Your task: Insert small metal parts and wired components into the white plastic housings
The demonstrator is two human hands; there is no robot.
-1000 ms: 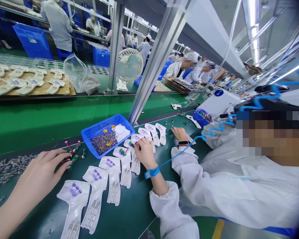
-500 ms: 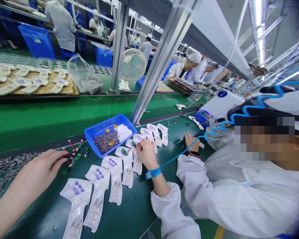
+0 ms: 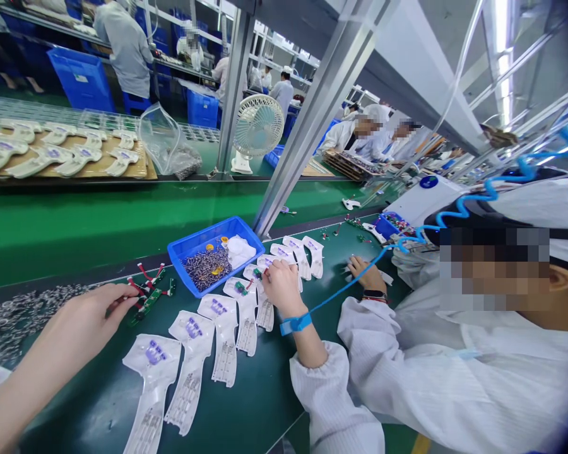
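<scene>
Since the earlier frame, the left hand [image 3: 88, 315] has brought its thumb and forefinger closer together at the wired boards [image 3: 147, 305] lying left of the tray [image 3: 196, 243], though whether the tips pinch a wire cannot be told. Bent over a shell [image 3: 265, 310] just right of the tray, the right hand [image 3: 284, 287] has its fingers bunched beside a small board [image 3: 257, 273], their grip hidden. On the tray's near side, another shell [image 3: 246, 325] bears a green board [image 3: 241, 288], with three bare shells [image 3: 223, 343] left of it.
</scene>
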